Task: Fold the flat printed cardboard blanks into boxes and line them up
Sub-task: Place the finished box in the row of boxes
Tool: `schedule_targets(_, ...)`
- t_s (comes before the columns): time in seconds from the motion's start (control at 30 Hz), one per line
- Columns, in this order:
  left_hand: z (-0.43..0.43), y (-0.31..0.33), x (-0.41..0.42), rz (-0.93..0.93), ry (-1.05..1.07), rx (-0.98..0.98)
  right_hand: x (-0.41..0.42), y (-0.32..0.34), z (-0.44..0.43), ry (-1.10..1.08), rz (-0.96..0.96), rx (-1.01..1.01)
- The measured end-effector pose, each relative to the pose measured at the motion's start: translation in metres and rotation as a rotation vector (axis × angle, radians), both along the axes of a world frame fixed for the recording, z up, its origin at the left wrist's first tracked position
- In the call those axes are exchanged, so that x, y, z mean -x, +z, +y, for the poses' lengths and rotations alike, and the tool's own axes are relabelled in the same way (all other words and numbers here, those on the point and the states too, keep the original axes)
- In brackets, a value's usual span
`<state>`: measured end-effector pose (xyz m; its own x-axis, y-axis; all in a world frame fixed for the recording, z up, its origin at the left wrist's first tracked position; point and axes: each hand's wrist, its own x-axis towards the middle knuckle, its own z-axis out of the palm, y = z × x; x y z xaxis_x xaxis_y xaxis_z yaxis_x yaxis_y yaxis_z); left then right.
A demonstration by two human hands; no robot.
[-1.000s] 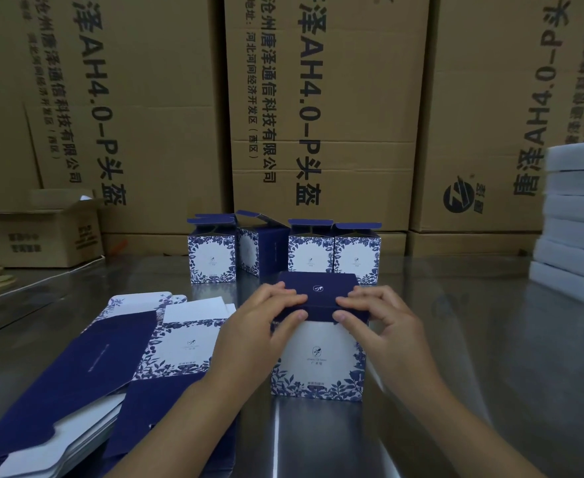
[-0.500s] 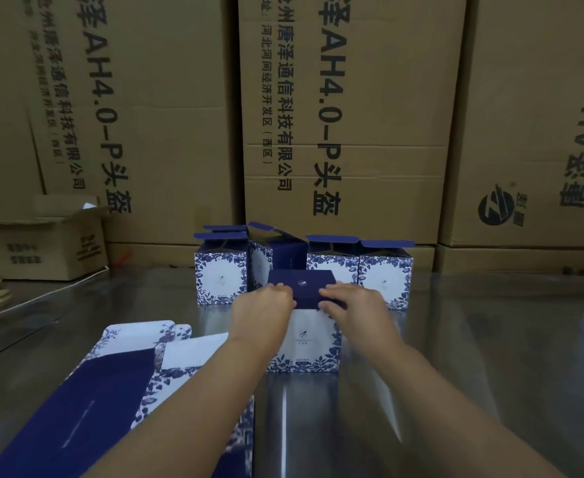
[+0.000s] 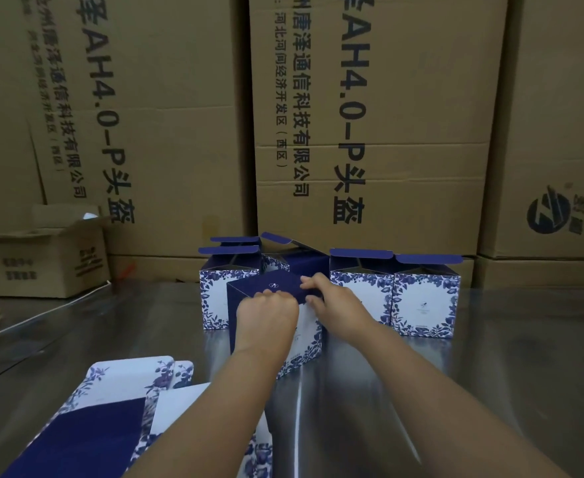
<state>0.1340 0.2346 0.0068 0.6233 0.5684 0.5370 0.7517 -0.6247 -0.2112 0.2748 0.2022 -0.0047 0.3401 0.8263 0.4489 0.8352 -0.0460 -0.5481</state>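
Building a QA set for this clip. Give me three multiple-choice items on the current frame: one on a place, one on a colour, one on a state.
1. Where on the table do the flat blanks lie?
A) near left
B) far right
C) on top of the back row

2. What colour is the top of the held box?
A) red
B) dark blue
C) brown

3. The lid of the rightmost box in the back row is:
A) taped shut
B) torn off
C) open

Answers:
1 A: the blanks fill the lower left corner of the view.
2 B: the top panel is navy with a small white mark.
3 C: the lid is raised and the inside of the box shows under it.
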Motion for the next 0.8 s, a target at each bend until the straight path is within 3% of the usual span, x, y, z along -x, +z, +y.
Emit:
schedule_targets(0.33, 0.017, -0.004, -0.019, -0.062, -0.026, -0.003, -0.016, -0.007, 0.018, 0.000, 0.050, -0.029)
schedule_targets(0.8, 0.026, -0.013, -0.048, -0.312, -0.131, 0.071, -0.030, -0.015, -0.002, -0.228, -0.057, -0.118)
